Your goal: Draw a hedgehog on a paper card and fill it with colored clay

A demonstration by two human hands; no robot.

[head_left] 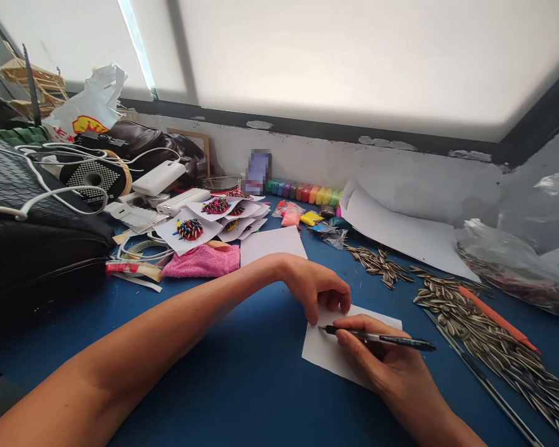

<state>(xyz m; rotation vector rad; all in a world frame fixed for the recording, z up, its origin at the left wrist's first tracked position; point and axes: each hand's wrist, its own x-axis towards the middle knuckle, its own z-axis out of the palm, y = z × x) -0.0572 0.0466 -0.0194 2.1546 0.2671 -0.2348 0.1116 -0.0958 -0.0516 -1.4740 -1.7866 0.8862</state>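
Observation:
A black pen (382,337) is in my right hand (386,360), pinched between thumb and fingers. Its tip points left and meets a small white paper sheet (321,351), near that sheet's left side. Bent over the far edge of the same sheet is my left hand (314,282). Its thumb and curled fingers are apart, with the fingertips resting on the paper and nothing gripped between them. Part of the sheet is hidden under both hands. I cannot make out any drawn line.
Striped sunflower seeds (479,335) lie to the right with an orange stick (498,320) and a thin rod (484,379). Behind are a pink cloth (202,261), decorated paper cards (189,231), colourful clay packs (307,194) and larger paper (400,233). A black bag (41,248) stands left.

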